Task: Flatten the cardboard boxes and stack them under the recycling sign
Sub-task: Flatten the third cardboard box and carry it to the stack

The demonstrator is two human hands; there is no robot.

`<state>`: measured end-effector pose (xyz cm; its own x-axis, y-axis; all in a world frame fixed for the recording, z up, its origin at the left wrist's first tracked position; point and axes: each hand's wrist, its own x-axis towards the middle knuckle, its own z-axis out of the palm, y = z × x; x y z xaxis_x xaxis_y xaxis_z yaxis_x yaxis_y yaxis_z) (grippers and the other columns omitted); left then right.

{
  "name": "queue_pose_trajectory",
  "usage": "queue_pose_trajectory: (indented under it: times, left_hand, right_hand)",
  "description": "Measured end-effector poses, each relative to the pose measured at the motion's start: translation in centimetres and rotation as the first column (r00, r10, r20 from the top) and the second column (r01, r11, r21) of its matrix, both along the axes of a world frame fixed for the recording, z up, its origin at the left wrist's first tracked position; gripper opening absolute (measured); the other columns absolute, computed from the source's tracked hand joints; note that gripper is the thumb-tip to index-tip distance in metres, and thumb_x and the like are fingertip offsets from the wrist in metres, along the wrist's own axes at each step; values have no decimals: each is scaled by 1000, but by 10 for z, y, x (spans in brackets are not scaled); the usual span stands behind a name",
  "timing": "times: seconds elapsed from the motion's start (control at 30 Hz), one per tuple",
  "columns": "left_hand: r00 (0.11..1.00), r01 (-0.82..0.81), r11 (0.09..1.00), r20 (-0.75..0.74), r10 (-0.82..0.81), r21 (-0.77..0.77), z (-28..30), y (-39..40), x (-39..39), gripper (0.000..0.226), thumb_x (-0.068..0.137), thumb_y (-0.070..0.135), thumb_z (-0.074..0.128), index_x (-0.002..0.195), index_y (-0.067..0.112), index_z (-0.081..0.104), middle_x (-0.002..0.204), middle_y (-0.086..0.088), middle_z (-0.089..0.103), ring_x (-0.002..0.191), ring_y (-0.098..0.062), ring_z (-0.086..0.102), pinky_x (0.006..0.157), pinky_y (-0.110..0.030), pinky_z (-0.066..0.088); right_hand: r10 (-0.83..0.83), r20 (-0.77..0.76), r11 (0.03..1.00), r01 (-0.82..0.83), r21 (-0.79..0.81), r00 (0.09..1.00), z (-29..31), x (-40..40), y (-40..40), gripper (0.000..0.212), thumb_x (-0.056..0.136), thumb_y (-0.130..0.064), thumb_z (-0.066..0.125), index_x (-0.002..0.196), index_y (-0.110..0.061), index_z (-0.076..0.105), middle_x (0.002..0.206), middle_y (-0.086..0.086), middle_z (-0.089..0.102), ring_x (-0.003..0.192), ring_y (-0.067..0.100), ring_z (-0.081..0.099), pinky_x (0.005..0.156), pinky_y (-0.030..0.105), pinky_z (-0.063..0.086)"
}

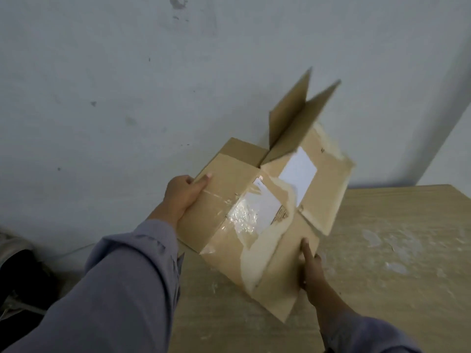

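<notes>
A brown cardboard box (277, 263) is held tilted above a wooden table, partly collapsed. Its upper face carries torn clear tape and two white labels. At the far end two flaps stick up towards the wall. My left hand (182, 193) grips the box's left edge, thumb on top. My right hand (309, 267) holds the near right edge, fingers pressed on the flap. Both arms wear grey-blue sleeves. No recycling sign is in view.
The wooden table (395, 263) fills the lower right, its top smeared with pale marks. A grey-white wall (153, 98) stands close behind. A dark object (17, 273) lies on the floor at the lower left.
</notes>
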<state>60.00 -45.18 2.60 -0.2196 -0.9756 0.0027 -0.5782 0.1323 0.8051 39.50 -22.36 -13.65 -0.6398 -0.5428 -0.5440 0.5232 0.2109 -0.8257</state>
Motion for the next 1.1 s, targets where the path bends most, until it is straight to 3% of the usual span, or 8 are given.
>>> queue_pose_trajectory:
  times: [0.07, 0.17, 0.33, 0.43, 0.8, 0.9, 1.0, 1.1]
  left_hand:
    - [994, -4, 991, -112, 19, 134, -12, 7, 0, 62, 76, 67, 62, 85, 6, 69, 90, -11, 70, 86, -29, 66, 81, -40, 53]
    - [979, -29, 969, -190, 78, 247, -39, 19, 1, 58, 73, 70, 62, 83, 13, 70, 92, -9, 71, 88, -29, 67, 90, -45, 53]
    - [958, -196, 959, -169, 232, 206, -88, 47, 8, 65, 81, 65, 56, 75, 1, 64, 81, -18, 67, 82, -34, 63, 77, -44, 51]
    - [959, -249, 954, -94, 266, 165, -114, 71, 14, 61, 88, 63, 48, 72, 5, 60, 73, -11, 62, 75, -31, 59, 65, -38, 45]
    - [843, -451, 886, 380, 381, 112, -208, 137, 4, 49, 98, 48, 38, 111, 4, 55, 107, -22, 63, 97, -40, 59, 69, -37, 39]
    - [775, -453, 884, 541, 328, 113, -224, 144, -10, 47, 92, 40, 52, 124, 6, 50, 123, -20, 56, 112, -40, 51, 89, -48, 44]
    - [814, -246, 968, 533, 231, -45, -235, 147, -30, 65, 77, 32, 70, 132, 4, 49, 139, -19, 46, 124, -40, 43, 96, -52, 36]
    - [824, 175, 970, 564, -51, -169, -243, 144, -53, 68, 81, 43, 56, 138, 8, 46, 149, -16, 36, 134, -38, 37, 104, -53, 32]
  right_hand:
    - [78, 199, 984, -44, -171, 977, 11, -2, 4, 60, 84, -68, 50, 119, -20, 59, 124, 9, 60, 122, 33, 51, 110, 58, 32]
    - [90, 193, 977, -49, -205, 977, 23, -10, 5, 65, 74, -74, 59, 111, -23, 71, 115, 10, 70, 112, 32, 61, 106, 55, 40]
    - [-199, -288, 968, 233, 89, 937, 30, -36, 11, 65, 81, -65, 60, 84, -1, 69, 80, 11, 67, 80, 32, 63, 73, 36, 48]
    - [-90, -549, 935, 260, 240, 831, 22, -48, 29, 68, 84, -69, 50, 72, -3, 62, 71, 11, 64, 74, 33, 62, 67, 36, 48]
    - [387, -612, 720, 189, 668, 690, -37, -73, 50, 71, 89, -68, 38, 110, -4, 62, 104, 16, 66, 94, 35, 62, 74, 35, 43]
    - [517, -594, 640, 183, 746, 616, -50, -72, 46, 60, 90, -60, 45, 120, -8, 51, 119, 16, 60, 106, 36, 57, 87, 41, 46]
    - [603, -669, 651, 217, 728, 435, -62, -58, 40, 73, 81, -59, 54, 138, -20, 31, 143, 8, 36, 130, 32, 35, 106, 51, 29]
    - [704, -674, 681, 58, 730, 223, -69, -36, 25, 77, 85, -64, 45, 148, -28, 20, 156, 2, 18, 144, 29, 16, 116, 55, 8]
